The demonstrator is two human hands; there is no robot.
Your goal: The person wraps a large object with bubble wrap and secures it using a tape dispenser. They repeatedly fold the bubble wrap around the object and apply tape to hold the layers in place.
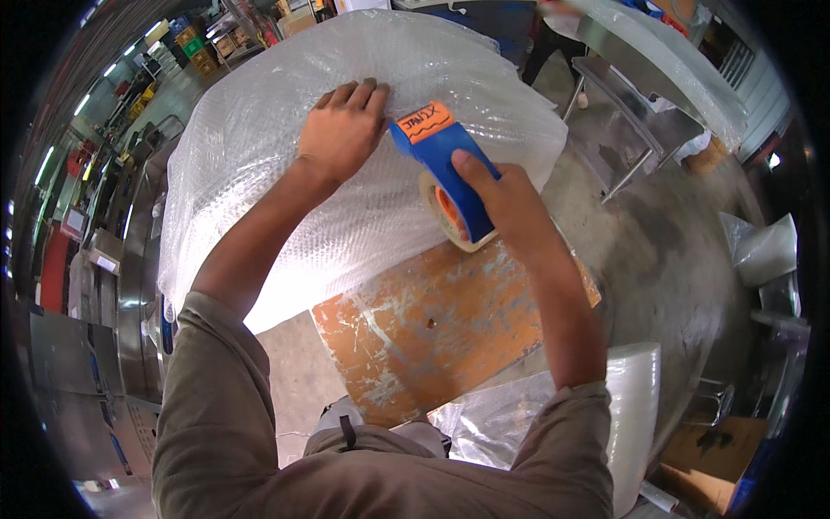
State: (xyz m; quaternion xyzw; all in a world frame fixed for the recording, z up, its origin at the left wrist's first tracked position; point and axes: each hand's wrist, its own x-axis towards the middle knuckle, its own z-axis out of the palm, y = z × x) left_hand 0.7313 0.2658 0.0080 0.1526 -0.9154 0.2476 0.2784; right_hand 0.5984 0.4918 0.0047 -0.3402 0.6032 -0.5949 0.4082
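A large bulky item wrapped in clear bubble wrap point(285, 95) fills the middle and far side in front of me. My left hand point(346, 125) presses down on the wrap, its fingers side by side and stretched forward. In my right hand point(497, 195) is a blue tape dispenser point(454, 160) with an orange label at its front end. A roll of tape point(430, 192) sits in it on an orange hub. The front of the dispenser is close beside my left fingertips, at the surface of the wrap. What lies inside the wrap cannot be made out.
Below the wrapped item is a worn orange-brown board point(432, 324). A roll of bubble wrap point(635, 406) stands at the lower right, near a cardboard box point(713, 458). A metal table point(635, 117) is at the far right, with a person point(558, 39) beyond it.
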